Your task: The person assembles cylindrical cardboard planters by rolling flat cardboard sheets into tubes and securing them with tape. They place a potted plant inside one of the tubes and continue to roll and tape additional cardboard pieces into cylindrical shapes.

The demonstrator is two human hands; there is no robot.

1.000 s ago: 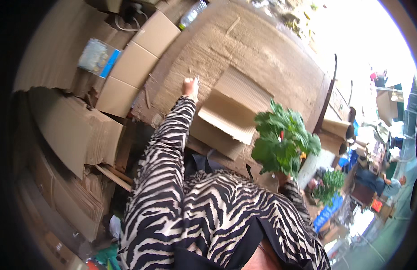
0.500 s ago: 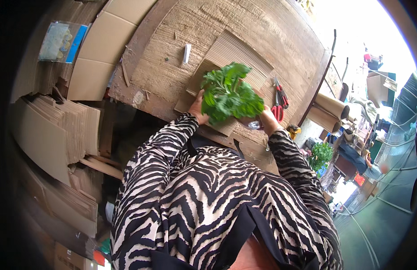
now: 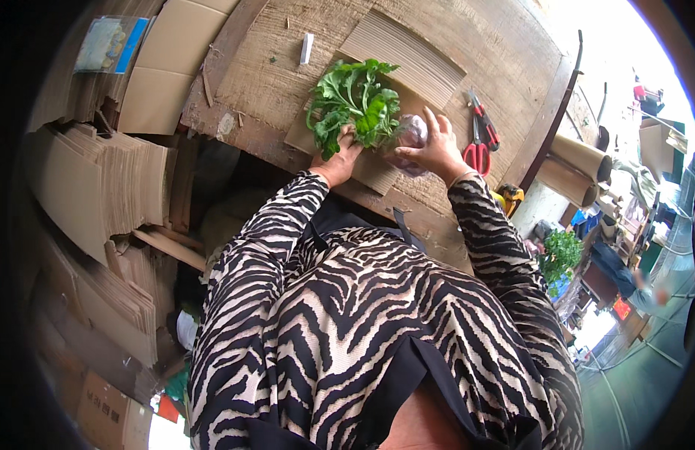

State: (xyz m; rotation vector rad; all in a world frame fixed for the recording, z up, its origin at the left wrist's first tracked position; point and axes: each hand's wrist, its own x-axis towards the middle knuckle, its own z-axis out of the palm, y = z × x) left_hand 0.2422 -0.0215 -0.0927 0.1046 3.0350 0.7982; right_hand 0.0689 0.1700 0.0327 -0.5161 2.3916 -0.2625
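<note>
A bunch of leafy greens lies over corrugated cardboard on the wooden table, leaves to the left. Its base, at the right, is a rounded bundle wrapped in clear plastic; what is inside cannot be made out. My left hand is closed at the lower edge of the leaves, fingers partly hidden among them. Beside the wrapped base is my right hand, fingers stretched and apart, thumb against the plastic. Red-handled scissors rest just right of that hand.
Another cardboard piece lies farther back, with a small white strip to its left. A red-and-black cutter is by the scissors. Stacked cardboard stands at left; a yellow-and-black tool is near my right forearm.
The greens have come down onto the cardboard and turned, so the wrapped base shows at the right. My right hand has spread its fingers; my left has shifted under the leaves.
</note>
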